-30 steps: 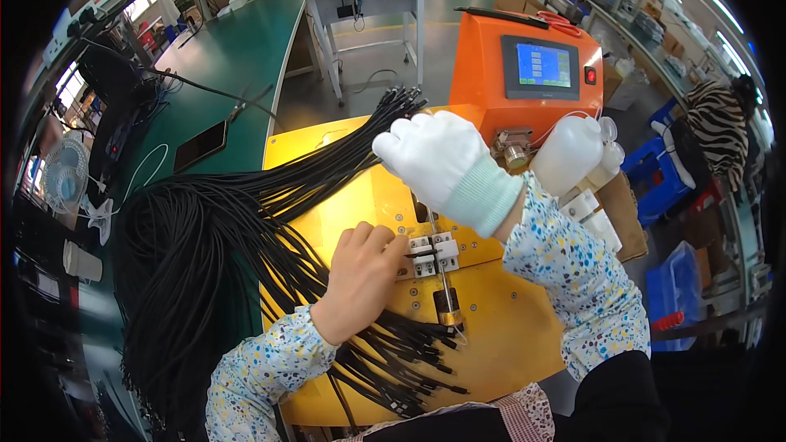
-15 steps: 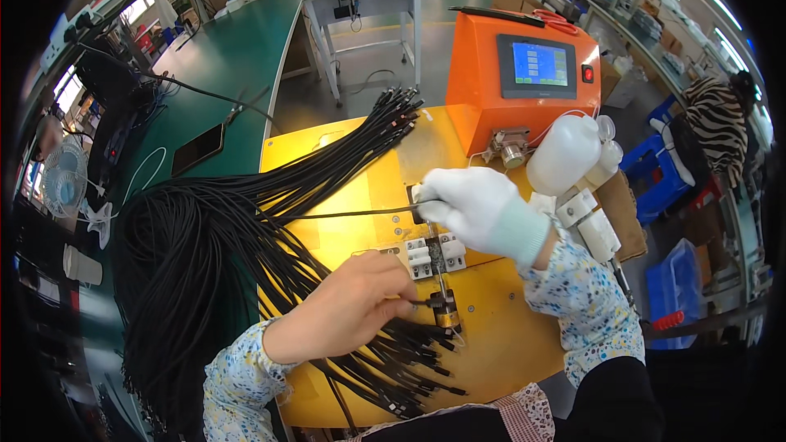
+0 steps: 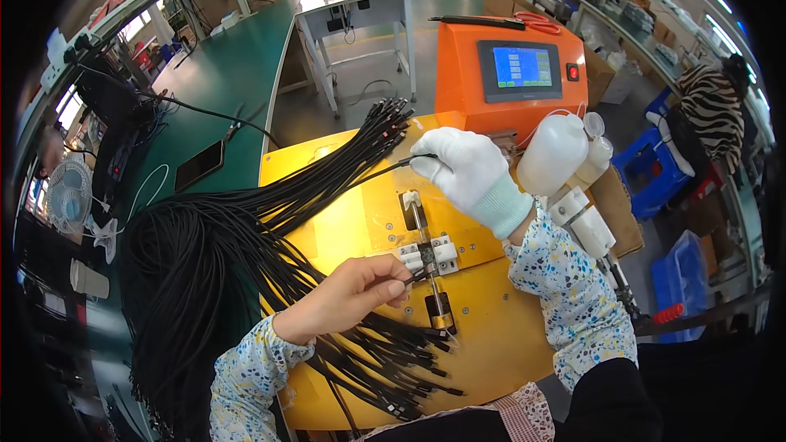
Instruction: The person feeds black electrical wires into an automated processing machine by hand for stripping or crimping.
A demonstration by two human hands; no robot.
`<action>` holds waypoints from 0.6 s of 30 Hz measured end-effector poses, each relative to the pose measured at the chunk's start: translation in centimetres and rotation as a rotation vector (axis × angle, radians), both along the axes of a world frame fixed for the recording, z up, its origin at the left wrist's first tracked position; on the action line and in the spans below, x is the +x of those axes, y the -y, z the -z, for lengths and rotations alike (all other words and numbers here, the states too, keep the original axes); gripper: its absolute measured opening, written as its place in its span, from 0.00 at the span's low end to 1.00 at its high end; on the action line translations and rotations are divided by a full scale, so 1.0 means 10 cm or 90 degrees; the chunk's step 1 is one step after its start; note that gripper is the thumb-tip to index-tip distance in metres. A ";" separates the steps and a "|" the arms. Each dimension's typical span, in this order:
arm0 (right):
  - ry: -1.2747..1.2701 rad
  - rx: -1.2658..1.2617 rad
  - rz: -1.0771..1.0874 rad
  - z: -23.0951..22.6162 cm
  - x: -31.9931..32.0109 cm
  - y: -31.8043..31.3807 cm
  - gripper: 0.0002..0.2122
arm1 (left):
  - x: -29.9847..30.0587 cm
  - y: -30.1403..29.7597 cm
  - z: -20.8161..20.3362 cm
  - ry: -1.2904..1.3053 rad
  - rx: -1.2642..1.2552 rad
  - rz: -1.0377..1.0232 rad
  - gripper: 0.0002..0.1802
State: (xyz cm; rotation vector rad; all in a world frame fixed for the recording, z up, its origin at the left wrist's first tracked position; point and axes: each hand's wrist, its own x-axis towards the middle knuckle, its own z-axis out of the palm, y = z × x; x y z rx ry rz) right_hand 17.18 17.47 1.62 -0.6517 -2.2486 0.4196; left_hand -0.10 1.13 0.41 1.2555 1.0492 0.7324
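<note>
My bare left hand (image 3: pixel 348 299) pinches the plug end of a black cable (image 3: pixel 419 275) just in front of the white clamp blocks (image 3: pixel 443 254). In the white-gloved right hand (image 3: pixel 468 173) the fingers are closed on another black cable end (image 3: pixel 397 165), above the far part of the yellow plate (image 3: pixel 499 311). Whether both ends belong to one cable I cannot tell. A metal rod (image 3: pixel 440 295) runs between the blocks, with slots at either end. A large bundle of black cables (image 3: pixel 196 237) fans out to the left, its plug ends lying on the plate both far and near.
Behind the plate stands an orange control box (image 3: pixel 458 74) with a lit screen. White plastic bottles (image 3: pixel 555 154) and a cardboard box (image 3: pixel 618 205) are on its right. A phone (image 3: pixel 199 166) and pliers (image 3: pixel 235 120) rest on the green table (image 3: pixel 237 57) at left.
My right hand has lifted away from the far end of the rod with its cable end. My left hand has moved from the near slot up toward the white blocks, holding its plug.
</note>
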 end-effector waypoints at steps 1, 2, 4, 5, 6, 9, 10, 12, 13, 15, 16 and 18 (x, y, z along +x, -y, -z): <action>-0.001 0.000 0.000 -0.01 0.00 0.02 0.06 | 0.00 0.01 -0.01 -0.001 0.000 0.000 0.08; 0.002 -0.009 0.001 -0.02 0.02 0.05 0.06 | 0.00 0.02 -0.02 0.007 -0.004 -0.004 0.08; 0.006 -0.017 0.002 -0.02 0.05 0.10 0.06 | -0.01 0.01 -0.02 0.015 -0.007 -0.009 0.08; 0.007 -0.024 -0.001 -0.02 0.06 0.12 0.06 | -0.01 0.00 -0.02 0.019 -0.008 -0.004 0.08; 0.008 -0.031 -0.003 -0.02 0.08 0.14 0.06 | -0.01 0.00 -0.02 0.024 -0.009 0.003 0.09; 0.007 -0.038 -0.011 -0.03 0.11 0.19 0.06 | -0.02 0.01 -0.02 0.020 -0.006 -0.005 0.09; 0.006 -0.037 -0.012 -0.03 0.11 0.19 0.06 | -0.02 0.02 -0.03 0.019 -0.006 -0.006 0.09; 0.009 -0.032 -0.010 -0.01 0.11 0.18 0.06 | -0.02 0.02 -0.04 0.030 -0.015 -0.005 0.09; 0.009 -0.032 -0.009 -0.01 0.11 0.19 0.06 | -0.02 0.02 -0.04 0.030 -0.014 -0.004 0.09; 0.012 -0.038 -0.007 -0.01 0.12 0.19 0.05 | -0.03 0.02 -0.03 0.027 0.009 0.009 0.09; 0.012 -0.037 -0.007 -0.01 0.12 0.20 0.05 | -0.03 0.02 -0.03 0.027 0.009 0.009 0.09; 0.019 -0.036 -0.009 -0.02 0.14 0.23 0.05 | -0.03 0.05 -0.06 0.061 -0.035 0.012 0.08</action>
